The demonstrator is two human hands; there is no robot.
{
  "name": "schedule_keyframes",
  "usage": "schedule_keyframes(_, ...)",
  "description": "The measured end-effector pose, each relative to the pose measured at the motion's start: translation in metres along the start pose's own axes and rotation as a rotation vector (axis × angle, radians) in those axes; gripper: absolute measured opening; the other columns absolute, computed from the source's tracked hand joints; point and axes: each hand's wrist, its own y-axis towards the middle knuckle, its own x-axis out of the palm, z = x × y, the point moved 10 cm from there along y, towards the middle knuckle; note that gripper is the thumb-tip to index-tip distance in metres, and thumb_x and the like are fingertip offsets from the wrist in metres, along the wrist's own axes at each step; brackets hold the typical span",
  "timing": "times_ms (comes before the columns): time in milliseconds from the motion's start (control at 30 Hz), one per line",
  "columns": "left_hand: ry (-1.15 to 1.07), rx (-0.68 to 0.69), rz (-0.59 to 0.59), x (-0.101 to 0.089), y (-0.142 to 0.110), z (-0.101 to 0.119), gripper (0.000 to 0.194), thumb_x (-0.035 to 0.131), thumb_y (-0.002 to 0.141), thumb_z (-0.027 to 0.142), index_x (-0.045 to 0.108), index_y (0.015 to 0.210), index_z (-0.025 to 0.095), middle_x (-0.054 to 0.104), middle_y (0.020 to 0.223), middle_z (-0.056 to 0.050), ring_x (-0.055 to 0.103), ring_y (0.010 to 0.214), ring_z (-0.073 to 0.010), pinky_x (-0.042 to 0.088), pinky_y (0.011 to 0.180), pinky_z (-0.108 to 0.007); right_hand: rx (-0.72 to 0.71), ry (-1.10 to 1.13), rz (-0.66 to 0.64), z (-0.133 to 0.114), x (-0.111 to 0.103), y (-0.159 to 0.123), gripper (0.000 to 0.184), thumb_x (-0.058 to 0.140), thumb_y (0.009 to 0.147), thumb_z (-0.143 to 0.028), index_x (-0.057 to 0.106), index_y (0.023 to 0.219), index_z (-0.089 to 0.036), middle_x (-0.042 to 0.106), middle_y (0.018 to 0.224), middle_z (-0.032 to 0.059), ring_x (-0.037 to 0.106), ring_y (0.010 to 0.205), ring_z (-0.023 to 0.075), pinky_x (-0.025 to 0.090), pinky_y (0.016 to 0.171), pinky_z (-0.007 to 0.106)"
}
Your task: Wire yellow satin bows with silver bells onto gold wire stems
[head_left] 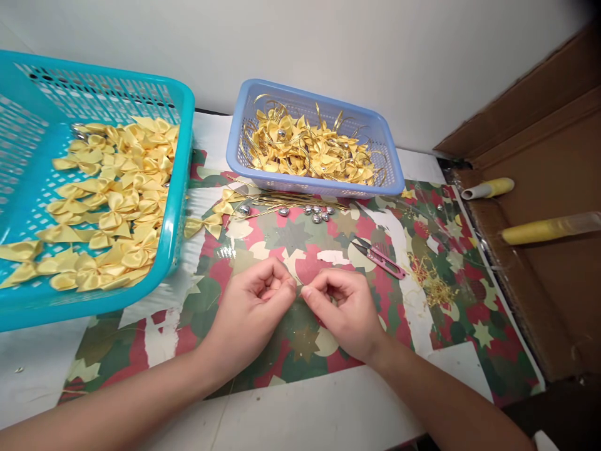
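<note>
My left hand [256,313] and my right hand [345,310] are close together over the middle of the patterned table cover, fingertips nearly touching. Both are closed in a pinch on a fine yellowish thread, barely visible between the fingertips. A thin strand also trails below my left hand toward the table's front edge. Beyond the hands lie several silver bells [317,213] and a bundle of gold wire ties [291,199]. Pink thread snips [378,257] rest just beyond my right hand. Yellow ribbon bows [206,225] lie to the far left of the hands.
A turquoise basket [184,156] of yellow bows stands at left. Behind, a blue basket [392,153] holds bows with gold ties. Thread scraps [436,288] lie at right, near a cardboard wall [554,288] with two yellow thread spools [535,230] sticking out.
</note>
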Motion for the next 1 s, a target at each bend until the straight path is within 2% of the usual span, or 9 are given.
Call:
schedule_keyframes(567,0.017,0.025,-0.015,0.0011,0.0,0.0007,0.023,0.053,0.081,0.03,0.049,0.062,0.018,0.035,0.052,0.008,0.029,0.047,-0.0063,0.024,0.042,-0.016,-0.009,0.018,-0.006,-0.0006,0.0007,-0.0002,0.026,0.059,0.078,-0.018,0.048,0.056,-0.018,0.042,0.051,-0.005,0.038,0.049,0.0079,0.032,0.045,0.022)
schedule_keyframes(1000,-0.006,0.031,-0.014,0.0016,0.0004,0.0013,0.023,0.052,0.08,0.029,0.047,0.061,0.018,0.035,0.05,0.009,0.027,0.044,-0.0056,0.021,0.039,-0.016,-0.021,0.053,-0.001,-0.0025,-0.0001,0.0012,0.024,0.059,0.077,-0.017,0.048,0.056,-0.018,0.042,0.051,-0.0049,0.037,0.049,0.0074,0.032,0.045,0.021)
